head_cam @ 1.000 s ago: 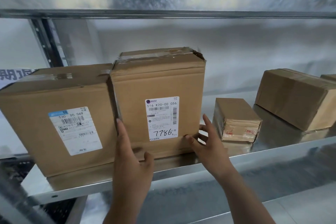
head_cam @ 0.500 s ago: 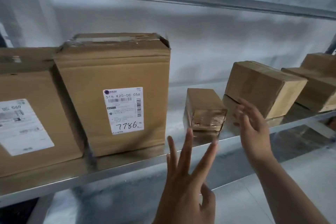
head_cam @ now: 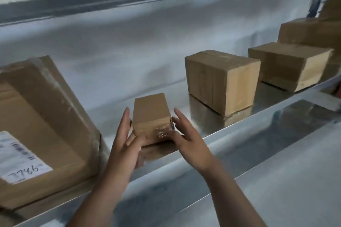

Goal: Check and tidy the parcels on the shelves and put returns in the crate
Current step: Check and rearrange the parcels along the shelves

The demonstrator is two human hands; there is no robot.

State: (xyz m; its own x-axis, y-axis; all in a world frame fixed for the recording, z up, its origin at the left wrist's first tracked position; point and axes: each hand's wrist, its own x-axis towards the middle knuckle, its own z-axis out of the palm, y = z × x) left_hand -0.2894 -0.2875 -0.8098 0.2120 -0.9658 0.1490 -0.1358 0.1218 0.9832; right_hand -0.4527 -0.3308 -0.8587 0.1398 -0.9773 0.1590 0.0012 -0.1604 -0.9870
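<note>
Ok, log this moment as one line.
left hand touches small box | right hand touches it | box on shelf

Matt cardboard parcel [head_cam: 150, 114] — glossy metal shelf [head_cam: 239, 131]

A parcel storeroom or courier pickup depot. Bare galvanised metal shelves [head_cam: 230, 134] carry taped brown cardboard parcels [head_cam: 221, 81] spaced in a row, and the large carton [head_cam: 46, 125] at the left bears a printed shipping label [head_cam: 18, 158] with barcodes and a handwritten number.
</note>
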